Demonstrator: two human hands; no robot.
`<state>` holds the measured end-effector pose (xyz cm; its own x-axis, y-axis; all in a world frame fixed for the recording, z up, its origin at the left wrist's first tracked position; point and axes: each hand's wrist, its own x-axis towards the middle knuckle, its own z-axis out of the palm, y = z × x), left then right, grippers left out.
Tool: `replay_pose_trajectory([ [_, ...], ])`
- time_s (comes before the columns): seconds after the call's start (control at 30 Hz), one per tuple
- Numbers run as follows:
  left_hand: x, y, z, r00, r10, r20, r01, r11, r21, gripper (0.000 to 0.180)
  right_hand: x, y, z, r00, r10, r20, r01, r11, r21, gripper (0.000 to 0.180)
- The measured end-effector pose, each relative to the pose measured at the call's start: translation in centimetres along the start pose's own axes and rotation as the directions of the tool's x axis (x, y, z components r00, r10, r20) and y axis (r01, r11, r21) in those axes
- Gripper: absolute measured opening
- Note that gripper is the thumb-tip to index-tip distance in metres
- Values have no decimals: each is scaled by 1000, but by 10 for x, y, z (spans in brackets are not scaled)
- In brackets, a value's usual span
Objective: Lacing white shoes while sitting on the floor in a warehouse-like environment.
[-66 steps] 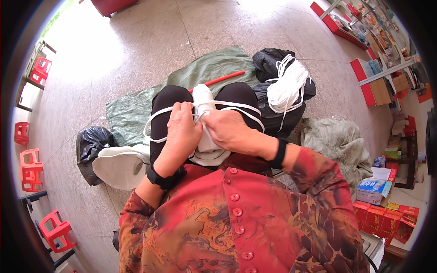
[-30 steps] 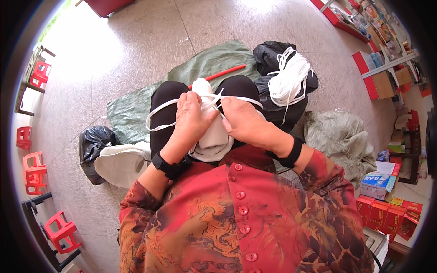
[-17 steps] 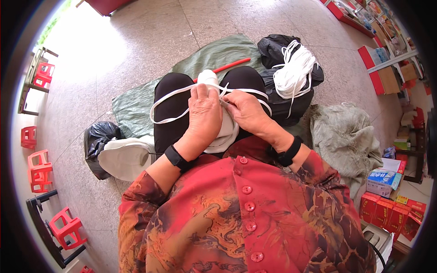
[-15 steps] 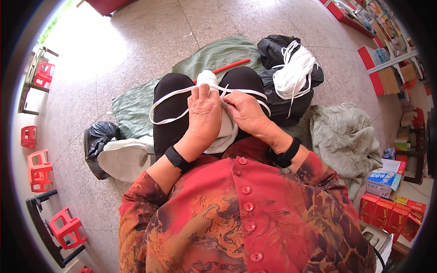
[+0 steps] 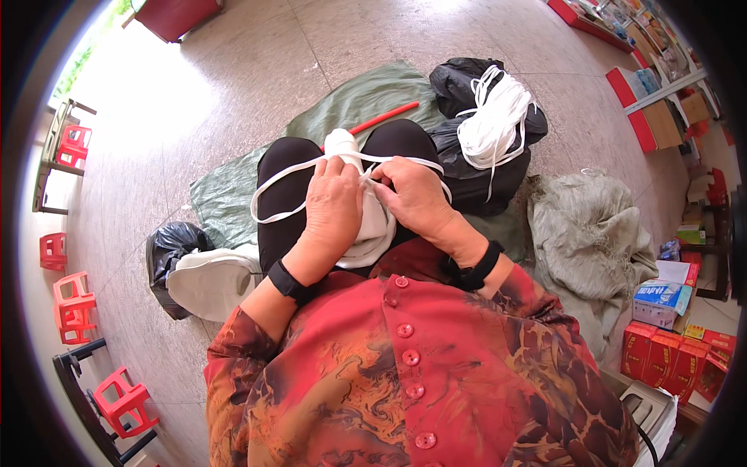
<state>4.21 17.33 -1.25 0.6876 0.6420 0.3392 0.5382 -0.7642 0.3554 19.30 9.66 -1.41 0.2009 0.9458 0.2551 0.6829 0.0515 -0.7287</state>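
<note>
Pinching white band (image 5: 311, 167) on my lap: left hand (image 5: 333, 204), right hand (image 5: 415, 198), both clenched on it; red boxes (image 5: 675, 359) stacked far right; blue-white carton (image 5: 658, 297) above; black bag (image 5: 476, 167) of band ahead.

Things lying on the floor around the seated person

A green tarp (image 5: 233, 198), a red stick (image 5: 385, 118), a black bag (image 5: 167, 245), a grey sack (image 5: 591, 241) and red stools (image 5: 74, 307) are seen.
</note>
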Motion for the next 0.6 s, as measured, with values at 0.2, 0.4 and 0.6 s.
replay_pose_trajectory([
  [0.2, 10, 7, 6, 985, -85, 153, 69, 991, 111, 18, 1, 5, 8, 999, -31, 42, 31, 1000, -3, 15],
  [0.4, 7, 15, 5, 989, -9, 150, -35, 957, 288, 16, -1, 1, 6, 1000, -3, 9, 3, 1000, 16, 12],
  [0.6, 12, 22, 6, 978, 35, 204, -109, 925, 363, 15, 1, 5, 7, 1000, -13, -27, 13, 1000, -22, 12],
])
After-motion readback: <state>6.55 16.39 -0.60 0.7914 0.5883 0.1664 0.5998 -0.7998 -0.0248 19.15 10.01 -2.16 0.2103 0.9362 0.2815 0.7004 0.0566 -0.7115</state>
